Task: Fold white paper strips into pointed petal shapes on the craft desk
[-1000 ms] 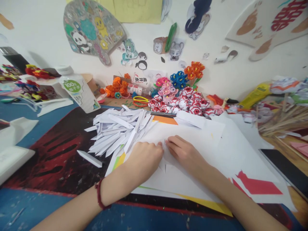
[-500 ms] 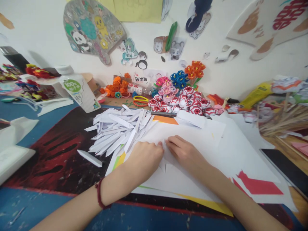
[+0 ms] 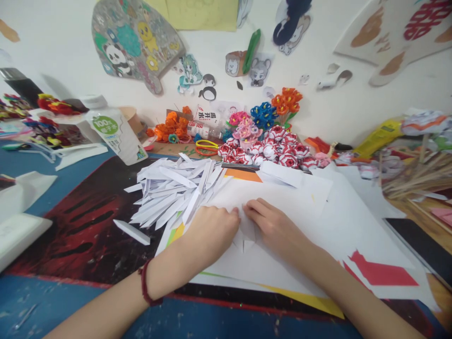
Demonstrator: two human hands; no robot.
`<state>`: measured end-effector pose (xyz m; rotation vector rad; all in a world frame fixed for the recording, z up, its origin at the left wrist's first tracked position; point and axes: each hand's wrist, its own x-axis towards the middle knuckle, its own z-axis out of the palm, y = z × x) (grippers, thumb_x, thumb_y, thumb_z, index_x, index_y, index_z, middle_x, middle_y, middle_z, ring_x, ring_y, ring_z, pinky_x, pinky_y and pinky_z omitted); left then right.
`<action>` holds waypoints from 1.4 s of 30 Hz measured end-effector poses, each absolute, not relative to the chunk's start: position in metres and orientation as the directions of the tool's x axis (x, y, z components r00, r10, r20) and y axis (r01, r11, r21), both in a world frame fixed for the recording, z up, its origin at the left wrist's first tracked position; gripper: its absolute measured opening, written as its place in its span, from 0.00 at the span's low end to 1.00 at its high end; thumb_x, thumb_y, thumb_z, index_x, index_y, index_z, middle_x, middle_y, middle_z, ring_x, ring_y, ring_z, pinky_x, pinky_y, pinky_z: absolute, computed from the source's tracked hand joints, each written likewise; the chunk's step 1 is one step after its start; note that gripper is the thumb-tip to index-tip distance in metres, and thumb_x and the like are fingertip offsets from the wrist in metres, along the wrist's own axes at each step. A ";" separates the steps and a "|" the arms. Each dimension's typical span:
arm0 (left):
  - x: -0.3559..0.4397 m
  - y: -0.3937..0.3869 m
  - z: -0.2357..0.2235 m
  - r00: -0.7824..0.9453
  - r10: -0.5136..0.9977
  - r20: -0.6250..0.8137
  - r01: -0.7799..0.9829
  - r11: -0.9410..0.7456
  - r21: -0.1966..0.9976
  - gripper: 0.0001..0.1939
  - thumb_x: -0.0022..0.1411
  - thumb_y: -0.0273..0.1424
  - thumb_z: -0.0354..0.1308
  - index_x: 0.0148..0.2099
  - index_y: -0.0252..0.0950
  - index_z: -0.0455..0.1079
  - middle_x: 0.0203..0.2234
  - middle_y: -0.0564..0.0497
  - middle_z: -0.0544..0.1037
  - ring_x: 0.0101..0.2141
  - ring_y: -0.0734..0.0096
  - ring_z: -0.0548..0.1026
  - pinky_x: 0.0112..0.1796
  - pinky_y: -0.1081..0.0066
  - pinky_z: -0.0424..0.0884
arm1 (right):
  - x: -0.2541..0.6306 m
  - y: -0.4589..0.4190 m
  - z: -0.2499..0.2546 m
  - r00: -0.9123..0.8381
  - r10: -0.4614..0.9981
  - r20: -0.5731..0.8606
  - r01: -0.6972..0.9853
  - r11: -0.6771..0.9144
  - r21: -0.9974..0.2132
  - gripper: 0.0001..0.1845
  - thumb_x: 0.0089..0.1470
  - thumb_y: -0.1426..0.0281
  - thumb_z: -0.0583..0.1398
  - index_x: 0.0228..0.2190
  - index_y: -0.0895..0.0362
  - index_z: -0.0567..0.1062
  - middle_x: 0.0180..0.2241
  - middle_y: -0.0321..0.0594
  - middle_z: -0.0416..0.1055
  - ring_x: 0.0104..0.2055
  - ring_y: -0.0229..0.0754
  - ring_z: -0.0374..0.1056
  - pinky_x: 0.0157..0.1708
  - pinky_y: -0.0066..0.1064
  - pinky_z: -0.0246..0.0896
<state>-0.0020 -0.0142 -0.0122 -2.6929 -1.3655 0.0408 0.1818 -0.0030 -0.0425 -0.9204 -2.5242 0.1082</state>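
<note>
My left hand [image 3: 212, 233] and my right hand [image 3: 273, 226] meet at their fingertips over a small folded white paper piece [image 3: 244, 235], which both pinch and press against the white sheets [image 3: 318, 221] lying under them. Only the pointed lower end of the piece shows between the hands. A red cord bracelet circles my left wrist. Just left of my left hand lies a heap of folded white paper strips [image 3: 176, 190], and one loose strip [image 3: 131, 232] sits apart on the dark red mat.
Paper flowers [image 3: 271, 146] in red-white, pink, blue and orange stand at the back by the wall, beside yellow-handled scissors [image 3: 205, 147] and a white carton [image 3: 115, 132]. Red paper [image 3: 383, 274] lies at the right, wooden sticks [image 3: 416, 176] further right, a white box [image 3: 17, 233] at left.
</note>
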 end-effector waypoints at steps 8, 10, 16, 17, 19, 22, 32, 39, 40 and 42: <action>-0.011 -0.002 -0.008 0.610 0.792 0.033 0.792 -0.606 -0.077 0.14 0.67 0.34 0.45 0.39 0.40 0.73 0.20 0.48 0.77 0.21 0.59 0.75 0.20 0.72 0.55 | 0.183 -0.004 -0.045 -0.636 0.698 0.329 0.608 0.716 -0.344 0.16 0.55 0.86 0.46 0.35 0.64 0.72 0.35 0.49 0.65 0.39 0.47 0.62 0.38 0.40 0.64; -0.012 0.000 -0.007 0.605 0.796 0.024 0.795 -0.603 -0.065 0.15 0.67 0.35 0.46 0.39 0.41 0.74 0.21 0.48 0.77 0.22 0.59 0.75 0.20 0.72 0.53 | 0.183 -0.005 -0.047 -0.601 0.729 0.329 0.612 0.684 -0.397 0.15 0.57 0.85 0.47 0.35 0.63 0.71 0.36 0.48 0.65 0.39 0.46 0.62 0.40 0.39 0.63; -0.010 0.000 -0.004 0.600 0.800 -0.005 0.798 -0.599 -0.066 0.15 0.67 0.34 0.45 0.39 0.40 0.74 0.22 0.47 0.78 0.23 0.61 0.76 0.20 0.72 0.52 | 0.180 -0.005 -0.048 -0.510 0.789 0.343 0.585 0.611 -0.534 0.12 0.60 0.82 0.49 0.33 0.61 0.72 0.34 0.43 0.64 0.38 0.43 0.62 0.41 0.36 0.61; -0.010 -0.001 -0.004 0.602 0.798 -0.008 0.796 -0.601 -0.067 0.15 0.67 0.33 0.45 0.40 0.40 0.74 0.22 0.47 0.78 0.23 0.61 0.76 0.20 0.72 0.52 | 0.180 -0.004 -0.048 -0.487 0.804 0.341 0.584 0.590 -0.558 0.12 0.60 0.81 0.50 0.32 0.60 0.72 0.33 0.42 0.64 0.37 0.42 0.62 0.40 0.35 0.61; -0.009 -0.001 -0.004 0.603 0.798 -0.004 0.796 -0.601 -0.069 0.15 0.67 0.33 0.45 0.41 0.40 0.74 0.22 0.48 0.78 0.22 0.61 0.76 0.20 0.72 0.52 | 0.178 -0.003 -0.047 -0.452 0.827 0.334 0.576 0.557 -0.598 0.12 0.60 0.80 0.51 0.29 0.60 0.72 0.32 0.40 0.64 0.36 0.40 0.62 0.38 0.34 0.60; -0.009 -0.001 -0.005 0.599 0.801 0.007 0.799 -0.597 -0.074 0.15 0.67 0.34 0.45 0.42 0.40 0.74 0.22 0.48 0.78 0.22 0.61 0.76 0.20 0.72 0.53 | 0.178 -0.003 -0.046 -0.455 0.828 0.329 0.555 0.552 -0.622 0.12 0.60 0.80 0.52 0.29 0.60 0.71 0.32 0.40 0.63 0.36 0.39 0.62 0.38 0.33 0.60; -0.012 0.003 -0.017 0.643 0.757 0.118 0.765 -0.625 -0.158 0.15 0.66 0.34 0.50 0.54 0.44 0.66 0.20 0.52 0.76 0.21 0.62 0.76 0.20 0.73 0.55 | 0.180 -0.005 -0.042 -0.505 0.810 0.299 0.565 0.572 -0.595 0.12 0.60 0.81 0.51 0.33 0.60 0.73 0.34 0.41 0.64 0.38 0.40 0.62 0.40 0.33 0.59; -0.011 0.001 -0.015 0.733 0.679 0.048 0.668 -0.704 -0.242 0.21 0.64 0.25 0.51 0.59 0.35 0.60 0.19 0.52 0.75 0.21 0.62 0.76 0.20 0.71 0.57 | 0.180 -0.005 -0.044 -0.508 0.808 0.298 0.567 0.574 -0.591 0.12 0.60 0.82 0.50 0.33 0.60 0.72 0.34 0.41 0.65 0.38 0.41 0.62 0.40 0.34 0.60; -0.011 0.001 -0.015 0.733 0.680 0.037 0.666 -0.704 -0.248 0.20 0.64 0.24 0.50 0.59 0.34 0.60 0.19 0.52 0.74 0.21 0.61 0.76 0.20 0.71 0.57 | 0.179 -0.005 -0.045 -0.509 0.807 0.299 0.571 0.577 -0.584 0.12 0.59 0.82 0.51 0.32 0.60 0.72 0.34 0.41 0.65 0.38 0.41 0.62 0.39 0.34 0.60; -0.010 -0.001 -0.015 0.727 0.687 0.014 0.666 -0.700 -0.258 0.21 0.64 0.24 0.50 0.59 0.33 0.60 0.18 0.52 0.73 0.21 0.61 0.76 0.20 0.71 0.57 | 0.179 -0.006 -0.045 -0.510 0.804 0.305 0.581 0.584 -0.567 0.12 0.59 0.82 0.51 0.31 0.60 0.72 0.33 0.41 0.64 0.37 0.41 0.61 0.39 0.34 0.60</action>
